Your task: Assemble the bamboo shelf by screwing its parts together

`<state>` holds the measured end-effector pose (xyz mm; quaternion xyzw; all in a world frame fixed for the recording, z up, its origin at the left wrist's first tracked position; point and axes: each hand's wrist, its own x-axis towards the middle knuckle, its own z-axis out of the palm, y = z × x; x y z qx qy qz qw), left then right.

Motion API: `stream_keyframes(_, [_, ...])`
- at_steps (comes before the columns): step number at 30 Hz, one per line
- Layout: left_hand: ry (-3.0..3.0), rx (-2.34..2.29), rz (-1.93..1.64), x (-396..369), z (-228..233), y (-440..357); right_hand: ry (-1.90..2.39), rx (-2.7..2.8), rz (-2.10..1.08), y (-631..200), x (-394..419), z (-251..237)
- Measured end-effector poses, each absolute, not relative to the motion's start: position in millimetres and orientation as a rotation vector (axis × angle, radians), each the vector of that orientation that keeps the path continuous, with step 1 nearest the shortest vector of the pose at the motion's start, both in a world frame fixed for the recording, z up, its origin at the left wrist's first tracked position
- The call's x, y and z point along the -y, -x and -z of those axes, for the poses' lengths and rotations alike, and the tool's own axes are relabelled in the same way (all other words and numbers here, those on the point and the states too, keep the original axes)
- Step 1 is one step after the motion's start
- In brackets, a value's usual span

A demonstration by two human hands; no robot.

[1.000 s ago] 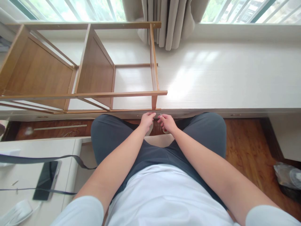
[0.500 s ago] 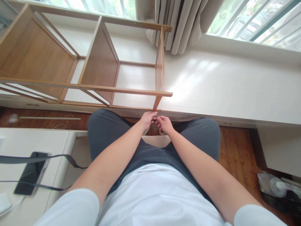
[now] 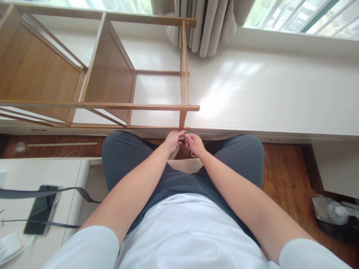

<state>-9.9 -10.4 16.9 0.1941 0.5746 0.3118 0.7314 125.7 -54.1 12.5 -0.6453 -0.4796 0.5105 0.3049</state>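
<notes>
A wooden shelf frame (image 3: 112,106) lies on its side on the white window bench (image 3: 266,97). My left hand (image 3: 174,140) and my right hand (image 3: 194,144) meet just below the frame's near right corner leg, at the bench's front edge. Their fingertips pinch together around something very small between them; I cannot make out what it is. I sit with my knees in dark grey trousers under both hands.
A white desk (image 3: 36,175) at the lower left carries a black phone (image 3: 42,208), a dark strap and a white cable. A curtain (image 3: 207,22) hangs behind the bench. A plastic bag (image 3: 333,213) lies on the wooden floor at the lower right.
My hands have drawn closer until the fingertips touch, right under the frame's corner leg. The view has shifted slightly.
</notes>
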Motion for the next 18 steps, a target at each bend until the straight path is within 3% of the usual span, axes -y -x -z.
stream_keyframes(5, [-0.410,-1.276,-0.681,9,-14,10,1.736,1.507,-1.163,-124,52,-12])
stream_keyframes(18, [-0.431,-1.251,-0.699,10,-22,11,1.721,1.536,-1.178,-124,50,-5])
